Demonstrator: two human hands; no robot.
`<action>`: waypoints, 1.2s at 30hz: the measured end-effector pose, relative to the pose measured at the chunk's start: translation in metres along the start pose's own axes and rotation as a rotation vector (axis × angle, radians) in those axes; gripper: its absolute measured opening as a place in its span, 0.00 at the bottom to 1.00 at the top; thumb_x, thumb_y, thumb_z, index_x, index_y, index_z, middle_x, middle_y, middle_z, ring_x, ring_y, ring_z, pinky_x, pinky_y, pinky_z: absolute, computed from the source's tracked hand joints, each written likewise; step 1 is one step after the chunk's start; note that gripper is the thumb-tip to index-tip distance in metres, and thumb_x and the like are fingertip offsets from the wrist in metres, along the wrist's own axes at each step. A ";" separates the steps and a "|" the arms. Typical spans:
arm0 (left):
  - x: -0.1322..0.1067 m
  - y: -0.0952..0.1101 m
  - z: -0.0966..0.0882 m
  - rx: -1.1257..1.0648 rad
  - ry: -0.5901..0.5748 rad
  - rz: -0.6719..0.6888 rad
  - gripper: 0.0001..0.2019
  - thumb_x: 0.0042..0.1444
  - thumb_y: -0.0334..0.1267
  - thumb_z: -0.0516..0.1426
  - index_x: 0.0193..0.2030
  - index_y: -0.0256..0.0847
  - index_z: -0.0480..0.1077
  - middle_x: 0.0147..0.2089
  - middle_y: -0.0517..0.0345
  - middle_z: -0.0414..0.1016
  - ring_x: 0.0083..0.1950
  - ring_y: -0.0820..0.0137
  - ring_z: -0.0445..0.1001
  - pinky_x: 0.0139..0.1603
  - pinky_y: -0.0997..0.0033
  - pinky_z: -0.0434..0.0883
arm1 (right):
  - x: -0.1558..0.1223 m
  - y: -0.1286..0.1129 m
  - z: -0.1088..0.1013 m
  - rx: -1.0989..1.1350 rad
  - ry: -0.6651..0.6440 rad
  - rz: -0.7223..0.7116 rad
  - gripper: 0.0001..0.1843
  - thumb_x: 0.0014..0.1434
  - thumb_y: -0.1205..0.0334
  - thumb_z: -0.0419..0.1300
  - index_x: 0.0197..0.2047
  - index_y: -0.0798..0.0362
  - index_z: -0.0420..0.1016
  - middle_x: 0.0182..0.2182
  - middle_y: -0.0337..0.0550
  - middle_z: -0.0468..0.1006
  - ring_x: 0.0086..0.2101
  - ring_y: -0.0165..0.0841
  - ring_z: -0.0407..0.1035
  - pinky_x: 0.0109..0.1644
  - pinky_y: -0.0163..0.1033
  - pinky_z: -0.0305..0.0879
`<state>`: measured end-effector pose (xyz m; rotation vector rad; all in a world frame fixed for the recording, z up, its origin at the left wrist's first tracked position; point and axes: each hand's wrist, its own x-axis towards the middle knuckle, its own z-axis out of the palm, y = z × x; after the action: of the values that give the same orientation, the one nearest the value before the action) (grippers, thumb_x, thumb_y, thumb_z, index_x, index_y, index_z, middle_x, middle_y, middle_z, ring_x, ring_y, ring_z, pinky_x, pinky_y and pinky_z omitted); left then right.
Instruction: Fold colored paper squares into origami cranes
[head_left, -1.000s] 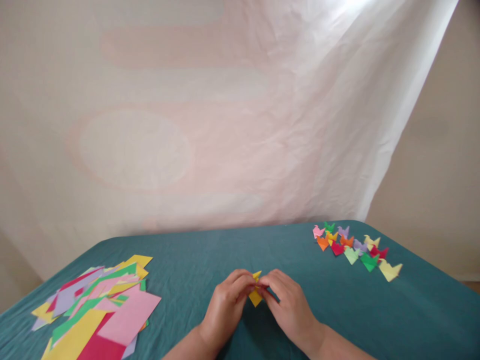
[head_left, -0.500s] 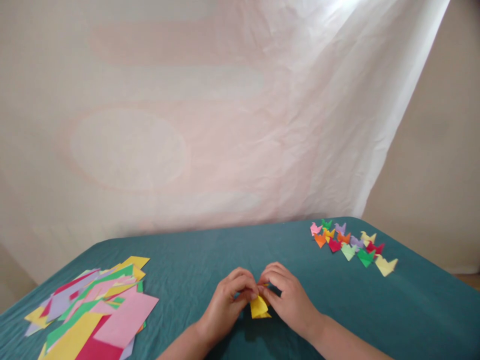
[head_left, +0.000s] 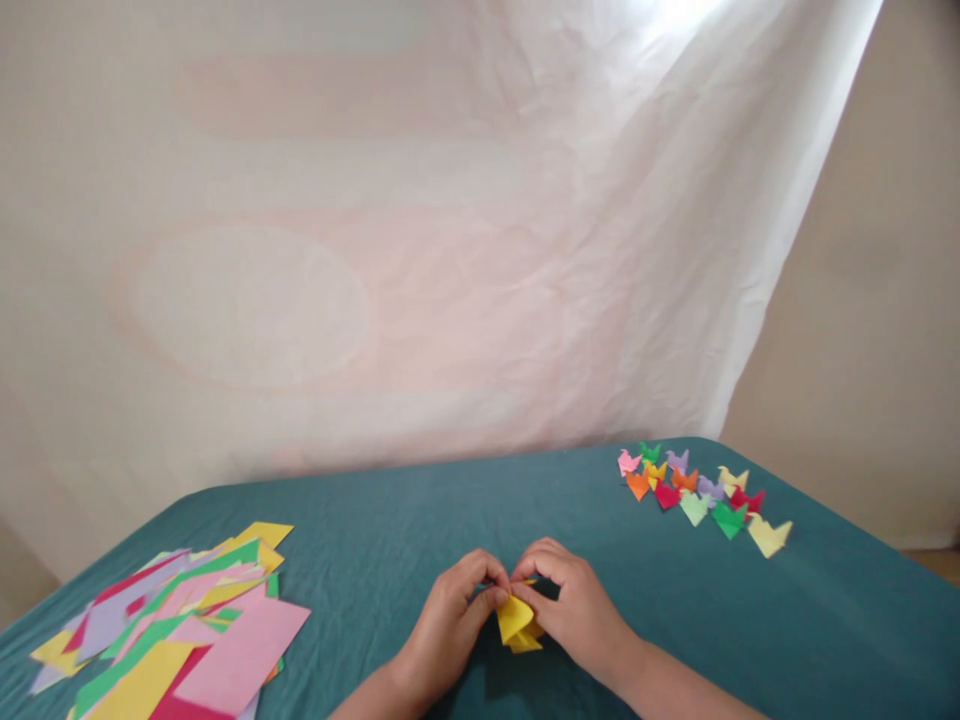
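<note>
A partly folded yellow origami paper (head_left: 516,622) is held up between my two hands, low in the middle of the head view. My left hand (head_left: 459,610) pinches its upper left edge between thumb and fingers. On the other side, my right hand (head_left: 574,600) grips the top and right edge, fingertips close to those of the left. The lower flaps of the paper hang apart below the fingers. Part of the paper is hidden behind the right thumb and fingers.
Loose coloured paper sheets (head_left: 240,650) lie in an overlapping pile on the left of the green-covered table (head_left: 390,530). Several small folded paper birds (head_left: 727,518) stand in rows at the back right. A pale cloth (head_left: 450,250) hangs behind the table.
The yellow paper's lower flaps have shifted and spread slightly under my fingers. Both hands stay pinched on it. The whole view has moved a little.
</note>
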<state>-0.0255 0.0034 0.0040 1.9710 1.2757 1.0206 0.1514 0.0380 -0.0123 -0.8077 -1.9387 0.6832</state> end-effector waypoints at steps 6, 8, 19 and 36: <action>0.000 0.002 0.003 0.007 0.055 -0.054 0.06 0.56 0.33 0.50 0.33 0.40 0.69 0.33 0.58 0.71 0.37 0.70 0.69 0.40 0.75 0.64 | -0.002 0.002 0.003 0.012 -0.007 0.059 0.05 0.56 0.66 0.61 0.28 0.52 0.74 0.27 0.38 0.74 0.32 0.32 0.69 0.38 0.36 0.63; 0.000 0.002 0.004 0.024 0.068 -0.053 0.07 0.57 0.32 0.50 0.33 0.40 0.68 0.33 0.59 0.71 0.37 0.70 0.69 0.39 0.75 0.63 | -0.002 0.002 0.002 0.017 -0.017 0.069 0.04 0.55 0.67 0.60 0.29 0.52 0.74 0.28 0.38 0.74 0.33 0.32 0.68 0.37 0.35 0.63; -0.002 -0.002 -0.005 0.465 0.183 0.120 0.08 0.61 0.32 0.48 0.35 0.42 0.67 0.35 0.56 0.71 0.38 0.66 0.68 0.42 0.68 0.63 | -0.003 -0.003 -0.002 -0.011 0.056 0.018 0.04 0.57 0.67 0.59 0.35 0.50 0.74 0.32 0.39 0.75 0.36 0.33 0.68 0.40 0.36 0.64; -0.005 0.002 0.002 0.682 0.101 0.300 0.09 0.63 0.30 0.47 0.35 0.39 0.66 0.34 0.54 0.68 0.37 0.66 0.66 0.42 0.62 0.64 | -0.005 0.004 0.002 -0.208 0.001 -0.185 0.07 0.62 0.66 0.55 0.40 0.49 0.75 0.33 0.42 0.74 0.36 0.35 0.66 0.40 0.39 0.62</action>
<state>-0.0247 -0.0021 0.0028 2.7176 1.5590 0.8964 0.1523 0.0361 -0.0186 -0.7408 -2.0763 0.3749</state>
